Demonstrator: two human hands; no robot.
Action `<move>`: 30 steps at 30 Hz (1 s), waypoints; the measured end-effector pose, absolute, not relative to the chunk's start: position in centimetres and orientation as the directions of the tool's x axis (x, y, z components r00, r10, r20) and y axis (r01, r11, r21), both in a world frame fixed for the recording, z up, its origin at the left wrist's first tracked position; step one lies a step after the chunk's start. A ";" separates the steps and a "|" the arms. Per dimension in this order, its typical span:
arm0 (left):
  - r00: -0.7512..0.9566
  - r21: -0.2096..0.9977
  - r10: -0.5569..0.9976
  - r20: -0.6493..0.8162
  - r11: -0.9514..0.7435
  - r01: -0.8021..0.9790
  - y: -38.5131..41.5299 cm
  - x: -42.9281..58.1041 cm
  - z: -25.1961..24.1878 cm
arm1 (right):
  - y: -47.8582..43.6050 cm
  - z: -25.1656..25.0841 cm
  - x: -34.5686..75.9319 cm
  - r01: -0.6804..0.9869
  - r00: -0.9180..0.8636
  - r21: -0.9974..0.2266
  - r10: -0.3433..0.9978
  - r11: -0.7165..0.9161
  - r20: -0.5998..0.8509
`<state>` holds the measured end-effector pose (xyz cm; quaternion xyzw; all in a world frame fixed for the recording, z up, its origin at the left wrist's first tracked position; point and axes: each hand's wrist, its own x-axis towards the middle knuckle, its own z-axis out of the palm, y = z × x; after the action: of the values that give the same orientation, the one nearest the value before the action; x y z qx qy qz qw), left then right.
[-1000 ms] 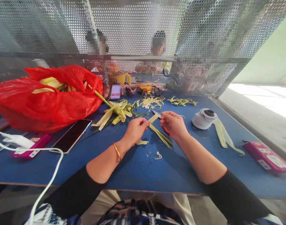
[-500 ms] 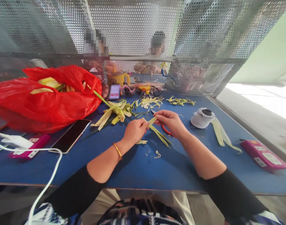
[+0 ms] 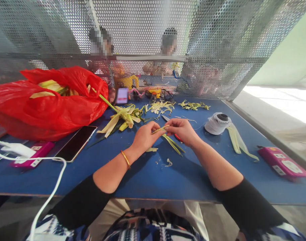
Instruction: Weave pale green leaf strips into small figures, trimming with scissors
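My left hand (image 3: 144, 136) and my right hand (image 3: 183, 130) meet over the middle of the blue table (image 3: 147, 174). Both pinch the same narrow yellow-green leaf strip (image 3: 160, 129), one at each end. Longer green leaf strips (image 3: 173, 144) trail from under my right hand onto the table. Scissors with a red handle (image 3: 177, 137) lie beneath my right hand, their blade (image 3: 165, 117) pointing away. A gold bangle (image 3: 125, 159) is on my left wrist.
A red plastic bag (image 3: 49, 100) of leaves sits at the left, a phone (image 3: 75, 143) and a pink device (image 3: 33, 154) with a white cable beside it. Loose leaves (image 3: 125, 118) lie beyond my hands. A roll of white tape (image 3: 216, 123) and a pink case (image 3: 283, 164) are right. People sit behind the perforated screen (image 3: 153, 40).
My hands have drawn closer together and the strip between them now lies flatter and looks narrower. The view has tilted slightly.
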<state>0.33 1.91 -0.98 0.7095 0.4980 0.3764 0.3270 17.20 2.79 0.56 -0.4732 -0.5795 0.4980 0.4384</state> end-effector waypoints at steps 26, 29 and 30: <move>0.338 0.975 0.916 -0.218 0.189 0.118 0.9 1.4 -0.4 | 3.2 0.3 16.9 -0.322 0.311 -0.945 0.949 0.059 -0.047; 0.358 0.978 0.912 -0.203 0.171 0.118 0.9 1.1 0.0 | 3.7 1.0 17.7 -0.305 0.546 -0.899 0.831 0.315 0.106; 0.369 0.978 0.906 -0.205 0.177 0.110 1.0 1.0 0.2 | 3.8 1.1 18.0 -0.281 0.574 -0.884 0.803 0.374 0.158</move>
<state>1.00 0.96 0.21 0.5539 0.4588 0.3237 0.6147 17.96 3.76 1.11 -0.4357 -0.2997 0.3507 0.7729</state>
